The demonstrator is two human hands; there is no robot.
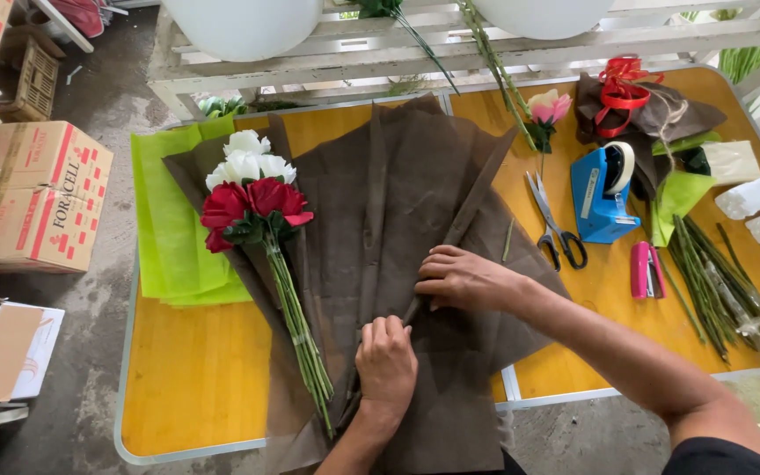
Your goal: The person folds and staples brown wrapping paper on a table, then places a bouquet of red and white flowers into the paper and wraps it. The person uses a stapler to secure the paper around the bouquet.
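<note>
At the centre of the orange laminate surface (195, 369) lies a large sheet of dark brown non-woven wrapping paper (398, 176), fanned out in pleats that converge toward the near edge. The left hand (386, 359) is closed in a fist, pinching the gathered pleats at their base; the right hand (464, 278) lies flat with fingers together, pressing one fold down. The paper appears thin, soft and light; it will crease readily and is best held at the gathered base, where the layers stack. On its left part rests a bunch of red and white roses (252, 198) with long green stems, fragile at the heads. Right of the sheet lie black-handled scissors (554, 230), a blue tape dispenser (602, 195) and what is probably a pink stapler (646, 269).
</note>
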